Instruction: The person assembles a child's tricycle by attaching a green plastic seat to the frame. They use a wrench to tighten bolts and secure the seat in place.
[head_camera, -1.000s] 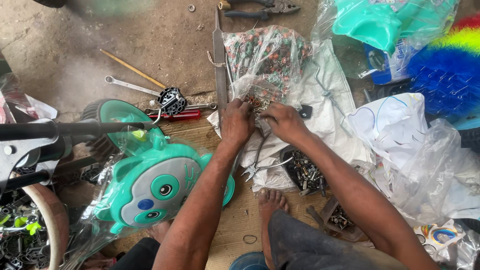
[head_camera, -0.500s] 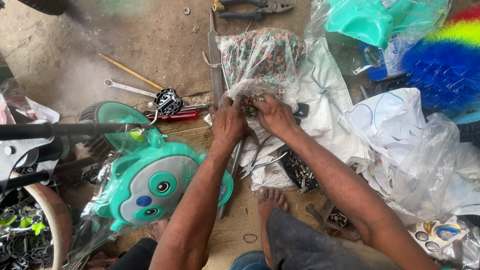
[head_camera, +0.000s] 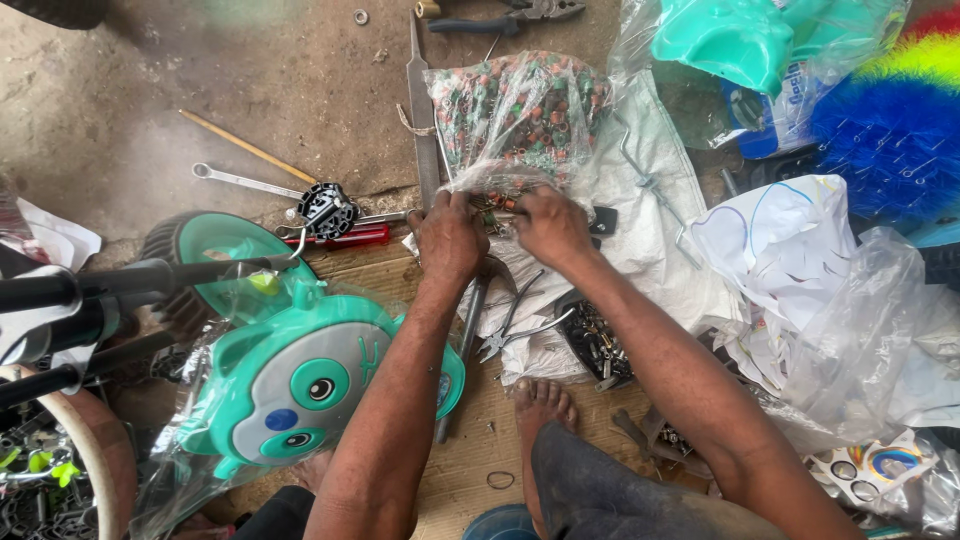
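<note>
Your widest open room is the bare concrete floor (head_camera: 150, 90) at upper left; only a thin wooden stick (head_camera: 248, 146) and a wrench (head_camera: 240, 180) lie across its lower edge. Everything else hems you in. On your left, the teal toy face panel (head_camera: 300, 385) in its plastic wrap sits just beside your left forearm, with a teal-hubbed wheel (head_camera: 195, 250) and dark handlebar tubes (head_camera: 110, 285) beyond it. On your right, crumpled white and clear plastic sheets (head_camera: 830, 290) crowd near your right arm, and a bright blue feather duster (head_camera: 890, 130) and a wrapped teal moulded part (head_camera: 740, 40) fill the upper right corner. Along the top edge lie pliers (head_camera: 510, 15). A long flat metal file (head_camera: 422, 120) runs down from there to your left hand.

Both your hands work at the mouth of the clear bag of small green and brown parts (head_camera: 515, 115), which lies on a white woven sack (head_camera: 640, 200) straight ahead of you. Your left hand (head_camera: 450, 240) is curled, its fingers closed on the bag's lower edge. Your right hand (head_camera: 550, 225) is likewise bent, pinching the bag's plastic just beside the left. The bag bulges, tightly packed, its film shiny and creased.

Below your hands, loose metal tools (head_camera: 520, 325) and a dark tray of screws (head_camera: 598, 345) lie near your bare foot (head_camera: 540, 405).
</note>
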